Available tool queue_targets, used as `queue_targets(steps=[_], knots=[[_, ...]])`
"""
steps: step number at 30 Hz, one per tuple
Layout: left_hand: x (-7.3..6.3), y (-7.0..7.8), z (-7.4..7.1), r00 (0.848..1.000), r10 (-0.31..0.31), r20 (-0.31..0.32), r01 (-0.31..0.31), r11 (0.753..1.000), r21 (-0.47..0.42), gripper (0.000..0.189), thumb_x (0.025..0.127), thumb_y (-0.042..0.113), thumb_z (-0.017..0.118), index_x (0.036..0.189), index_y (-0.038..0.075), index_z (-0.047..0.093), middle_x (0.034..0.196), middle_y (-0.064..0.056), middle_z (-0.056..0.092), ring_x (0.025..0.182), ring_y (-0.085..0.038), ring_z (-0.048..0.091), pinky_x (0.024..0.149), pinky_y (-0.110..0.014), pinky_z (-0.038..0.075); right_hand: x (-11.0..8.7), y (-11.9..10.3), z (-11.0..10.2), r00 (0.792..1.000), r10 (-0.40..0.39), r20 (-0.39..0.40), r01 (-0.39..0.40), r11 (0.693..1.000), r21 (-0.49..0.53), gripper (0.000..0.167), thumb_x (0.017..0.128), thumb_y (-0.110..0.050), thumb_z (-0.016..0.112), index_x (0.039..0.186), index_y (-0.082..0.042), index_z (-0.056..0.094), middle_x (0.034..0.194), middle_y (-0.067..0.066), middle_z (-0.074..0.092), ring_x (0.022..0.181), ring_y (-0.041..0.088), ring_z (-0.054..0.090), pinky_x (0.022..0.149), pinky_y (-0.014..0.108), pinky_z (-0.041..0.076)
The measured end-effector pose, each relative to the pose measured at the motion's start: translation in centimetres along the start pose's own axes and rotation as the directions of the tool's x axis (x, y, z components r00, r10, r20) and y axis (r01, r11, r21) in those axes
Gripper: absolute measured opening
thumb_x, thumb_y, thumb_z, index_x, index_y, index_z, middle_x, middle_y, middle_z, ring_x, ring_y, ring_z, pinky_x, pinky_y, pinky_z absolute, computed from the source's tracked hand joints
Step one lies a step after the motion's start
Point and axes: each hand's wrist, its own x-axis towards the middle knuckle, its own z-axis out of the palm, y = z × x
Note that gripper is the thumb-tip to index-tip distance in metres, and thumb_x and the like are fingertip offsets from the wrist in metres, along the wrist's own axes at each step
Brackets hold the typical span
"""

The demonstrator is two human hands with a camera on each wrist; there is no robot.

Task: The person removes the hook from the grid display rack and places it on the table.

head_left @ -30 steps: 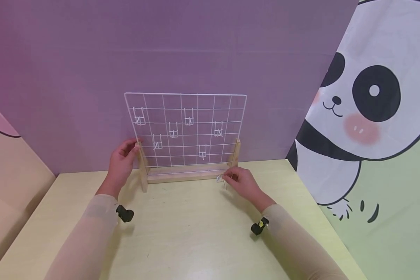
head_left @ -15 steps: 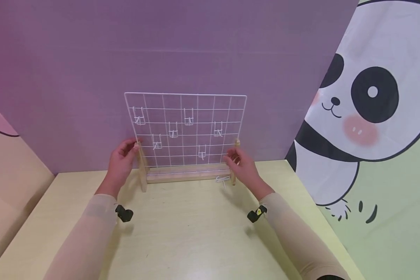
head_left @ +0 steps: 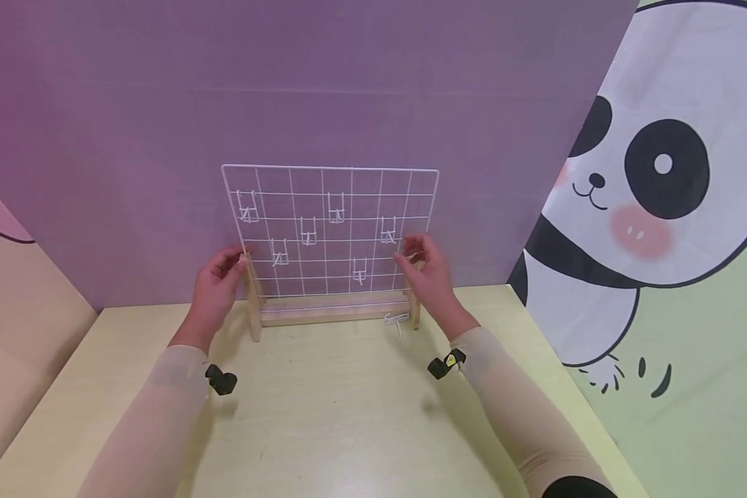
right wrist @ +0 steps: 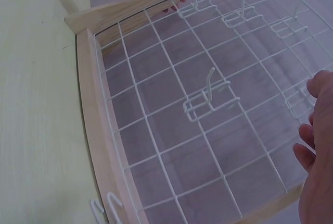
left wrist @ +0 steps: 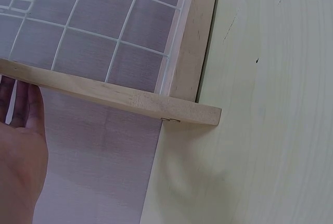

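Wire grid (head_left: pixel 330 167), white, one: upright at the back of the desk (head_left: pixel 324 415), between a left post (head_left: pixel 253 304) and a right post (head_left: pixel 415 313) of wood; wooden base bar (head_left: pixel 324 319) joining them. Hooks (head_left: pixel 309 238), white wire, six: hung on the grid at differing heights. Loose hook (head_left: pixel 395 319), one: just before the base bar, near the right post. Left hand (head_left: pixel 214 287): pinching the upper end of the left post. Right hand (head_left: pixel 431 272): by the top of the right post, thumb and fingers parted, nothing seen between; contact with the post cannot be told. Risks, as judged: a one-sided pull could skew the wire grid; a jolt could unseat hooks; the base bar, if slid forward, could trap the loose hook. Left wrist view alone: staple (left wrist: pixel 170 120) near the left post's foot. Right wrist view: loose hook cut to two bent ends; head view gives it whole.
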Motion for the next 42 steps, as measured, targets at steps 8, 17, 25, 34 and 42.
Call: queue_targets(steps=[8, 17, 25, 34, 42], knots=[[0.0, 0.2, 0.1, 1.000, 0.008, 0.005, -0.008, 1.000, -0.008, 0.045, 0.116, 0.022, 0.060, 0.153, -0.004, 0.058, 0.150, -0.020, 0.061, 0.124, -0.008, 0.057, 0.102, -0.011, 0.048, 0.6, -0.9, 0.8, 0.999, -0.011, -0.045, 0.014, 0.997, 0.072, 0.033, 0.099, 0.004, 0.080, 0.127, 0.012, 0.063, 0.111, 0.023, 0.067, 0.099, 0.028, 0.063, 0.086, 0.024, 0.053], [-0.1, 0.1, 0.0, 1.000, 0.019, -0.002, -0.019, 1.000, -0.006, 0.043, 0.117, 0.017, 0.059, 0.152, -0.008, 0.056, 0.146, -0.015, 0.064, 0.121, -0.005, 0.058, 0.101, -0.011, 0.047, 1.2, -1.5, 1.8, 0.994, -0.029, -0.104, 0.039, 0.995, 0.095, 0.024, 0.098, 0.006, 0.080, 0.118, 0.009, 0.066, 0.108, 0.021, 0.069, 0.094, 0.025, 0.065, 0.083, 0.025, 0.055], [0.0, 0.0, -0.1, 1.000, 0.029, -0.008, -0.029, 1.000, -0.001, 0.043, 0.116, 0.015, 0.059, 0.152, -0.009, 0.056, 0.144, -0.008, 0.068, 0.122, -0.002, 0.058, 0.102, -0.010, 0.047, 1.0, -1.7, 2.5, 0.990, 0.010, -0.141, 0.003, 0.995, 0.096, 0.011, 0.100, 0.010, 0.074, 0.109, 0.009, 0.068, 0.102, 0.023, 0.068, 0.089, 0.017, 0.060, 0.081, 0.026, 0.052], [0.2, -0.3, 0.1, 0.999, 0.038, -0.013, -0.038, 0.999, -0.014, 0.042, 0.116, 0.014, 0.060, 0.150, -0.011, 0.056, 0.143, -0.008, 0.070, 0.119, -0.002, 0.060, 0.101, -0.011, 0.047, 0.8, -1.7, 2.6, 0.988, 0.008, -0.152, 0.010, 0.993, 0.117, 0.009, 0.101, 0.009, 0.073, 0.108, 0.007, 0.069, 0.102, 0.021, 0.069, 0.091, 0.016, 0.061, 0.082, 0.023, 0.053], [0.1, -0.2, 0.1, 0.999, 0.048, -0.004, -0.048, 0.997, -0.054, 0.043, 0.114, 0.015, 0.064, 0.148, -0.010, 0.058, 0.135, 0.002, 0.072, 0.120, -0.005, 0.060, 0.101, -0.011, 0.048, 1.0, -1.2, 2.5, 0.988, 0.001, -0.152, 0.017, 0.993, 0.115, 0.008, 0.101, 0.007, 0.073, 0.108, 0.003, 0.071, 0.104, 0.017, 0.071, 0.093, 0.019, 0.064, 0.081, 0.027, 0.055]])
